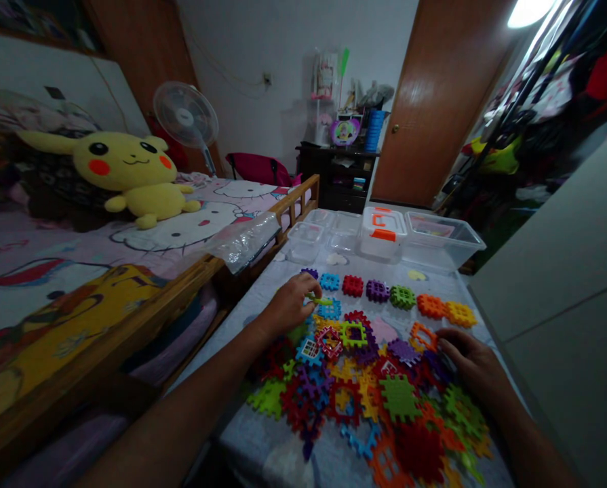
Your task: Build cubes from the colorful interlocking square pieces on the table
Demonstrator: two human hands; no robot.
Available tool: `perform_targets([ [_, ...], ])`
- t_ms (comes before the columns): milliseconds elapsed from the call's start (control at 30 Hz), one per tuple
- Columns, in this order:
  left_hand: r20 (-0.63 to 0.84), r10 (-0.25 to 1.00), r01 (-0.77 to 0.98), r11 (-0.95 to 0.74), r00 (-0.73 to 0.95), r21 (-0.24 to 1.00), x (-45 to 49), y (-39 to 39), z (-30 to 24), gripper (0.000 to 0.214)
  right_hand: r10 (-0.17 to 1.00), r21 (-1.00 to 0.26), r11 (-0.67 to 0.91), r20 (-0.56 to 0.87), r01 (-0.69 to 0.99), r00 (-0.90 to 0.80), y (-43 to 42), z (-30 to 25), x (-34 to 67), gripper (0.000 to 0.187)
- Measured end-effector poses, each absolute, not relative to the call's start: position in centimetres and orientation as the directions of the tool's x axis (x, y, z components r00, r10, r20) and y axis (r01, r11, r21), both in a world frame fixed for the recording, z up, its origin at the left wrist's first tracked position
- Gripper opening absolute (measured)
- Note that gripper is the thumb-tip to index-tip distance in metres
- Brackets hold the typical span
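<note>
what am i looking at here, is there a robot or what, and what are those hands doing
No robot: these are a person's bare hands, seen in one picture from a camera worn on the head, looking forward and down. The left hand pinches a yellow-green piece. The right hand has its fingertips at an orange frame piece; whether it grips it is hard to tell. On the cloth-covered table lies a heap of loose notched pieces, with a row of coloured blocks beyond, then clear plastic containers.
</note>
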State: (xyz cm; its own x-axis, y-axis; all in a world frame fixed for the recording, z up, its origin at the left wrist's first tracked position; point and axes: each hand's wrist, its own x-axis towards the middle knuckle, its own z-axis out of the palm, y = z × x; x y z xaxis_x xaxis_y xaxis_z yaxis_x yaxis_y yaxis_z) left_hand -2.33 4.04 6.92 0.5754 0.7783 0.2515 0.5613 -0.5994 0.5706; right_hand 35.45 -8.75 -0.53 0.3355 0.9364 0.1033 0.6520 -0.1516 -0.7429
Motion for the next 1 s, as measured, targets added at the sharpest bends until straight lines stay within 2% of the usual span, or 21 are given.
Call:
perform_targets([
  [67, 0.177, 0.724, 0.561, -0.644, 0.667, 0.520, -2.5, 3.9, 6.4, 0.022, 0.935, -0.742, -0.158, 0.101, 0.652, 0.341, -8.8, -0.5, 35.4, 0.035],
  [167, 0.007, 0.641, 0.549, -0.662, 0.767, 0.510, -3.0, 3.9, 5.9, 0.028, 0.933, -0.733, -0.153, 0.114, 0.663, 0.341, -8.9, -0.5, 35.4, 0.034],
  [333, -0.048, 0.641, 0.595, -0.680, 0.766, 0.427, -3.2, 4.9, 5.9, 0.041, 0.937, -0.726, -0.161, 0.100, 0.669, 0.335, -8.9, -0.7, 35.5, 0.035],
  [533, -0.215, 0.600, 0.636, -0.699, 0.771, 0.327, -1.7, 5.4, 5.7, 0.049, 0.938, -0.713, -0.153, 0.114, 0.684, 0.328, -8.8, -0.7, 35.5, 0.035],
  [633, -0.198, 0.604, 0.631, -0.687, 0.772, 0.360, -1.9, 5.8, 6.0, 0.054, 0.934, -0.723, -0.148, 0.122, 0.675, 0.335, -8.8, -0.6, 35.4, 0.035],
  [767, -0.054, 0.694, 0.636, -0.623, 0.718, 0.455, -4.8, 7.8, 7.1, 0.060, 0.935, -0.729, -0.159, 0.106, 0.666, 0.339, -8.8, -0.9, 35.6, 0.034],
  [900, 0.064, 0.845, 0.762, -0.510, 0.532, 0.398, -8.1, 10.3, 7.5, 0.060, 0.936, -0.718, -0.168, 0.098, 0.675, 0.337, -8.7, -1.6, 36.2, 0.036],
  [1000, 0.019, 0.844, 0.799, -0.514, 0.536, 0.311, -9.0, 11.0, 6.8, 0.059, 0.935, -0.702, -0.184, 0.092, 0.688, 0.344, -8.7, -2.0, 36.6, 0.037],
])
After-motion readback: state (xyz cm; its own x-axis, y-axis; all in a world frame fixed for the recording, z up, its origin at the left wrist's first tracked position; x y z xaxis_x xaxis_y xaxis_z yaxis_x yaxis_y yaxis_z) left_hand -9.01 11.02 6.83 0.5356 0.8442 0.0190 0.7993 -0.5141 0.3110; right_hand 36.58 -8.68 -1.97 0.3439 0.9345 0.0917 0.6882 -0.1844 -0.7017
